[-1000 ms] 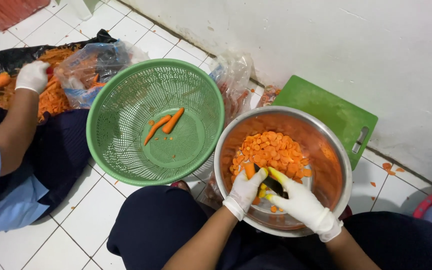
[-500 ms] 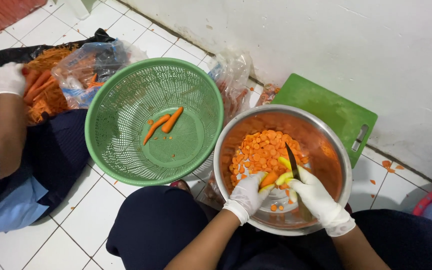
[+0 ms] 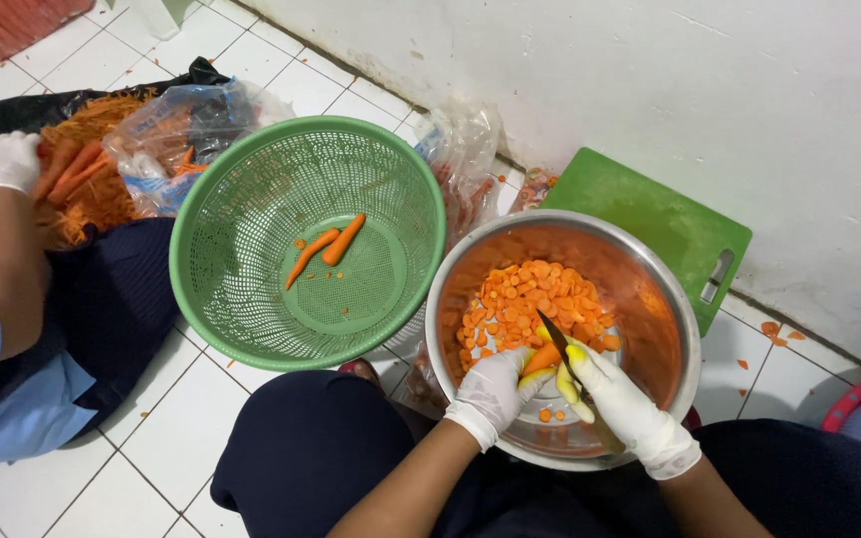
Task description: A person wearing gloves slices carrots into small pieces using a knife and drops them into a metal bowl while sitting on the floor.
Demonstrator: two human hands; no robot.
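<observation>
A steel bowl (image 3: 670, 299) holding many orange carrot slices (image 3: 525, 299) sits on the floor in front of me. My left hand (image 3: 490, 394), in a white glove, grips a short carrot piece (image 3: 542, 357) over the bowl's near side. In my right hand (image 3: 620, 403), also gloved, is a knife (image 3: 562, 349) with a dark blade and a yellow handle; the blade rests against the carrot piece. To the left stands a green plastic basket (image 3: 251, 179) with two whole carrots (image 3: 331, 244) in it.
A green cutting board (image 3: 650, 214) lies behind the bowl by the white wall. At left another person's gloved hand (image 3: 2, 159) holds carrots over a heap of peelings (image 3: 92, 189) on black plastic. A clear bag (image 3: 176, 130) lies beside the basket.
The knife blade has come up against the carrot piece and my hands have shifted a little toward the bowl's near rim. The other person's hand has moved left and lower over the peelings.
</observation>
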